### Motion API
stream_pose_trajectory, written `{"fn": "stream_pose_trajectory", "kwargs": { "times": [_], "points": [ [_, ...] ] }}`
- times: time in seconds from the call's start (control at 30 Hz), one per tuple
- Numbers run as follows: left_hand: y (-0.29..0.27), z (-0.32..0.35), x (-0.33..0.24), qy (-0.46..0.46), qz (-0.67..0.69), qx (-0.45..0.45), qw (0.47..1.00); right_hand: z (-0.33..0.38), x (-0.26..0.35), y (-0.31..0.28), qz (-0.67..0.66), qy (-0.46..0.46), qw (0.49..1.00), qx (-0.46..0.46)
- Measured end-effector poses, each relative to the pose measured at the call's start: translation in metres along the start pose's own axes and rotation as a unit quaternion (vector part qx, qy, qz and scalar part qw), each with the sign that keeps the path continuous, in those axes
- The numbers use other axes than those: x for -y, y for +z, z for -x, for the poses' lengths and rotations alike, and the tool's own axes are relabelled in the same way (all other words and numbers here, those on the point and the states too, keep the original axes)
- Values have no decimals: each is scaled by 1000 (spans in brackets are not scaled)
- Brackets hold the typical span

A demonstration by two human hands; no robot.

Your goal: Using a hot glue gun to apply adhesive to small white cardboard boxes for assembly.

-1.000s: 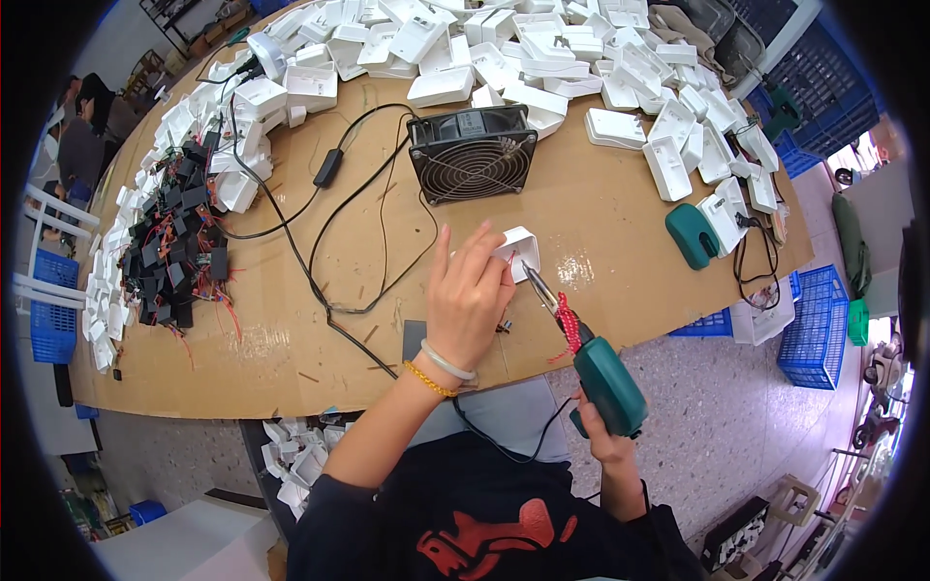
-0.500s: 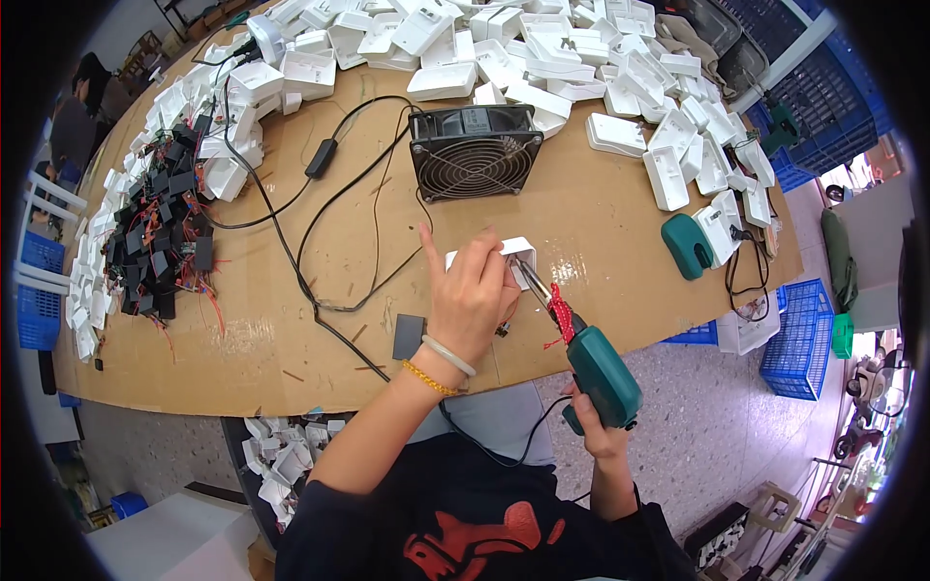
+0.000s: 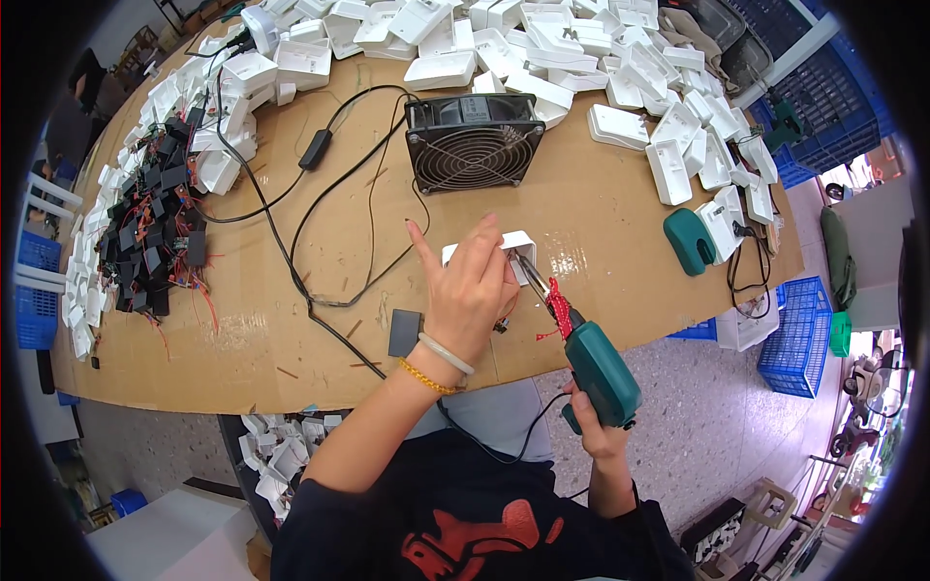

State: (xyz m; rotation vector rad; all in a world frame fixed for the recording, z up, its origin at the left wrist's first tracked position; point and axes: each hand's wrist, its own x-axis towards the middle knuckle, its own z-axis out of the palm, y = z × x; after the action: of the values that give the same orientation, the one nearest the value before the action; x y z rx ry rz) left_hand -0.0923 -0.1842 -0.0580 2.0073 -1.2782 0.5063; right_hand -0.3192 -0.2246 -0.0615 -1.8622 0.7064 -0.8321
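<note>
My right hand (image 3: 601,431) grips the handle of a green soldering gun (image 3: 603,373) with red cord wound round its metal shaft. The gun's tip reaches into an open white plastic case (image 3: 521,242) on the table. My left hand (image 3: 463,308) lies over the same case, thumb and fingers bent at it, the little-side fingers raised; its fingertips hide the inside and whatever small part they pinch. Beside the left wrist a flat dark grey box (image 3: 406,333) lies on the cardboard. Some thin wires and a small part (image 3: 503,326) show just below the case.
A black fan (image 3: 475,155) stands beyond the case, its dark cable (image 3: 291,242) looping leftward. White cases (image 3: 552,58) pile along the far edge. Black boxes with red wires (image 3: 155,223) heap at left. A green plastic piece (image 3: 689,242) sits at right, with blue crates (image 3: 796,339) beyond the table.
Both hands stay at the white case, with the soldering gun's tip still inside it. The whole view shifts slightly; nothing is visibly taken or let go.
</note>
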Motion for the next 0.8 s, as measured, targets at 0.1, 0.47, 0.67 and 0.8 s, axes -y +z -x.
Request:
{"fn": "stream_pose_trajectory", "kwargs": {
  "times": [0.1, 0.47, 0.67, 0.8],
  "points": [
    [0, 0, 0, -1, 0, 1, 1000, 0, 2, 0, 0, 12, 1000, 0],
    [2, 1, -2, -3, -51, 7, 999, 0, 5, 2, -25, 32, 999, -5],
    [1, 1, -2, -4, -21, 1, 1000, -3, 7, 3, -20, 24, 1000, -1],
    [0, 0, -1, 4, -25, 0, 1000, -4, 6, 4, -25, 17, 1000, -6]
  ]
}}
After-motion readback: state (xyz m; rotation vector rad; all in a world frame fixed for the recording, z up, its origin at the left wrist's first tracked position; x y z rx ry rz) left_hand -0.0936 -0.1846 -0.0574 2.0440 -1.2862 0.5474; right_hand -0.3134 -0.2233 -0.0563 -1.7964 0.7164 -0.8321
